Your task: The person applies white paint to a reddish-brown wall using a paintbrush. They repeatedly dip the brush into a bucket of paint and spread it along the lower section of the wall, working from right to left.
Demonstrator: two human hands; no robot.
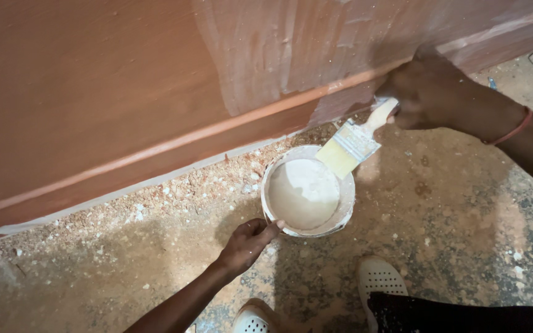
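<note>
Fingers of the right hand [430,92] clasp the flat wooden-handled paintbrush [354,140] above the round white paint tub [308,192], likely heavy and sloshing, gripped at its rim by the left hand [248,242].

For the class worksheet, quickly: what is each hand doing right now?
Left hand: closed on the rim of the paint bucket.
Right hand: closed on the handle of the paintbrush, bristles over the bucket.

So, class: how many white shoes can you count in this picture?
2: one white shoe at the bottom edge, partly cut off; the other white shoe right of it, below the paint bucket.
</note>
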